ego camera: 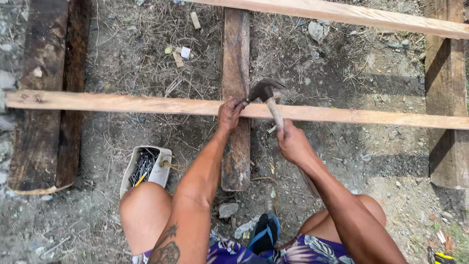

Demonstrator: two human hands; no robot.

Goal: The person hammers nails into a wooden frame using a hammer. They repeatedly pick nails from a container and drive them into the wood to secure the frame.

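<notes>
Right hand (291,143) is gripping a hammer (267,98) by its handle, its head just beside the left hand (229,113), whose fingers are pinching something too small to see on the plank (127,103).

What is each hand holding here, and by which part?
Right hand grips the hammer by its handle. Left hand pinches something small against the plank; cannot tell what.

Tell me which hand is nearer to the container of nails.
Left. The left hand rests on the light plank, up and right of the nail container; the right hand grips the hammer farther right.
</notes>
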